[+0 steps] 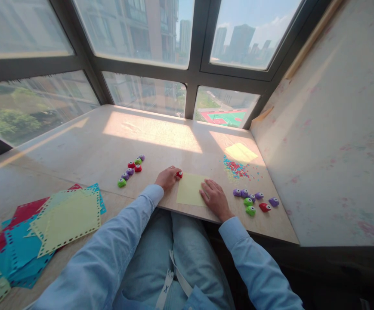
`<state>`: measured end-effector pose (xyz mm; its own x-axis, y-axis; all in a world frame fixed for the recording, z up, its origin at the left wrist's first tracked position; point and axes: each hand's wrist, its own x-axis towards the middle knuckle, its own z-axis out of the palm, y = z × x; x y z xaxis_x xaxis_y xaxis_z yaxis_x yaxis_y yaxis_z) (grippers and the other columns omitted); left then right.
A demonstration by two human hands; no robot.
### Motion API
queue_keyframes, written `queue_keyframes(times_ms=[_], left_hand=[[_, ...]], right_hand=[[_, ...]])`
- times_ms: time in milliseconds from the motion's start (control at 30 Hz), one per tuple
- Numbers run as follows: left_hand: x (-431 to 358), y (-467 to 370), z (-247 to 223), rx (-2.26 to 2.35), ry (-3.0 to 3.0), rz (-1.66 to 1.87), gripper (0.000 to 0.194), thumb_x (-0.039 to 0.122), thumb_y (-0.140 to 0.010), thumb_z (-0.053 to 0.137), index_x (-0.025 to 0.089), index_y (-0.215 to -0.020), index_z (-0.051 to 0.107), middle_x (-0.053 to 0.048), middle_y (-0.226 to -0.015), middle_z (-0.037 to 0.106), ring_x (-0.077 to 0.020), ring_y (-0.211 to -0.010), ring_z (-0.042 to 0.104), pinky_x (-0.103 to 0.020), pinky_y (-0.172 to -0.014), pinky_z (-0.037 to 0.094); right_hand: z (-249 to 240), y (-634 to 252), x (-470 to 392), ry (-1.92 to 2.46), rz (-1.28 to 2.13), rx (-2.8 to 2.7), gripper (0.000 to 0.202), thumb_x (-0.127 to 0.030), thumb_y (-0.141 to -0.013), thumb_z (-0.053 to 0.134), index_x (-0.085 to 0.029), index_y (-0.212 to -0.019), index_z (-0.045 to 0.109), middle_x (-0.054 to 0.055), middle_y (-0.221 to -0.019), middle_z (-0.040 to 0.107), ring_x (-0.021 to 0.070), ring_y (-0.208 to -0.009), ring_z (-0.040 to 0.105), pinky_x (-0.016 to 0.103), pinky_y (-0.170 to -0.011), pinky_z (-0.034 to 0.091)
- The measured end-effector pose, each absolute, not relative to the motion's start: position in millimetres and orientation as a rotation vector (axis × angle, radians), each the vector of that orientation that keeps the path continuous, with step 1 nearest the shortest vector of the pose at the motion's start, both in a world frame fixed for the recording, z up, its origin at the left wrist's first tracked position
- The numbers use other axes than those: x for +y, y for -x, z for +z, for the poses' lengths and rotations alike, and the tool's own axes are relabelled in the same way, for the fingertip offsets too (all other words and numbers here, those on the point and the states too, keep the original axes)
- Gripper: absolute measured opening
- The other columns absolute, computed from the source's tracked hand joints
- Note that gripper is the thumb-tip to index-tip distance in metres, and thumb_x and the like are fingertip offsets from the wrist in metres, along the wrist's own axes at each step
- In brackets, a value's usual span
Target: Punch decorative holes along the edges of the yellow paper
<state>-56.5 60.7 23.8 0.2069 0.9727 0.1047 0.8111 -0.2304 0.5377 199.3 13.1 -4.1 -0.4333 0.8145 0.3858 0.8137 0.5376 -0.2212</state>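
Observation:
A plain pale yellow sheet [190, 189] lies near the front edge of the wooden surface. At its upper left corner, my left hand [167, 178] has its fingers closed on a small red punch [179, 175]. My right hand [214, 196] rests with fingers spread on the sheet's right side. Left of my hands is a slanting group of red [138, 168], purple [130, 171] and green [122, 183] punches. More purple [273, 201], green [250, 210] and red [264, 207] punches sit to the right of my right hand.
Sheets with punched edges [72, 215], yellow, blue and red, overlap at the left. Small coloured paper bits [236, 168] lie at the back right, beside another yellow sheet [241, 152]. Windows [141, 92] border the back, and a papered wall [329, 142] stands on the right.

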Motion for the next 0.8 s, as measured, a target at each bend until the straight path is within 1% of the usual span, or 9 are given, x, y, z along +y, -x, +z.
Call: queue_keyframes(times_ms=[200,367,533,633,733,800], left_hand=[[61,60,22,1.535,-2.102,0.683,0.032,0.012,-0.08,0.056,0.022,-0.105,0.071,-0.004,-0.103,0.067,-0.0167,-0.094,0.063,-0.026,-0.09,0.049],[64,66,20,1.462,-2.031,0.745,0.032,0.017,-0.076,0.063,0.02,-0.106,0.072,-0.005,-0.097,0.068,-0.0151,-0.081,0.062,-0.028,-0.084,0.051],[64,67,21,1.418,-1.99,0.784,0.033,0.017,-0.074,0.066,0.018,-0.106,0.072,-0.006,-0.095,0.068,-0.0144,-0.078,0.061,-0.028,-0.082,0.052],[64,67,19,1.387,-1.974,0.783,0.032,0.016,-0.073,0.065,0.019,-0.104,0.073,-0.005,-0.097,0.068,-0.0137,-0.077,0.062,-0.027,-0.081,0.053],[63,66,16,1.384,-1.972,0.748,0.031,0.017,-0.073,0.065,0.021,-0.102,0.074,-0.005,-0.099,0.068,-0.0136,-0.078,0.063,-0.026,-0.078,0.053],[63,65,14,1.394,-1.982,0.718,0.03,0.018,-0.073,0.065,0.022,-0.101,0.075,-0.005,-0.098,0.069,-0.0139,-0.077,0.063,-0.025,-0.077,0.052]], right_hand=[[-4,-198,12,1.332,-0.021,-2.34,0.034,-0.031,-0.096,0.048,-0.015,-0.121,0.063,0.016,-0.132,0.059,0.0271,-0.126,0.05,0.044,-0.107,0.039],[-4,-198,13,1.328,0.022,-2.314,0.035,-0.032,-0.096,0.047,-0.015,-0.122,0.063,0.017,-0.131,0.06,0.0279,-0.126,0.05,0.046,-0.107,0.04],[0,-201,11,1.218,0.097,-2.192,0.037,-0.033,-0.098,0.044,-0.016,-0.127,0.06,0.016,-0.136,0.057,0.0263,-0.13,0.048,0.047,-0.107,0.042],[7,-194,0,1.12,0.128,-2.185,0.037,-0.03,-0.099,0.043,-0.019,-0.129,0.06,0.014,-0.138,0.056,0.0248,-0.133,0.046,0.047,-0.108,0.041],[14,-176,-14,1.055,0.158,-2.307,0.04,-0.03,-0.098,0.046,-0.021,-0.136,0.055,0.013,-0.146,0.049,0.0251,-0.139,0.038,0.049,-0.111,0.038],[14,-163,-22,1.079,0.164,-2.387,0.046,-0.035,-0.096,0.051,-0.018,-0.138,0.052,0.015,-0.15,0.042,0.0277,-0.142,0.033,0.05,-0.113,0.035]])
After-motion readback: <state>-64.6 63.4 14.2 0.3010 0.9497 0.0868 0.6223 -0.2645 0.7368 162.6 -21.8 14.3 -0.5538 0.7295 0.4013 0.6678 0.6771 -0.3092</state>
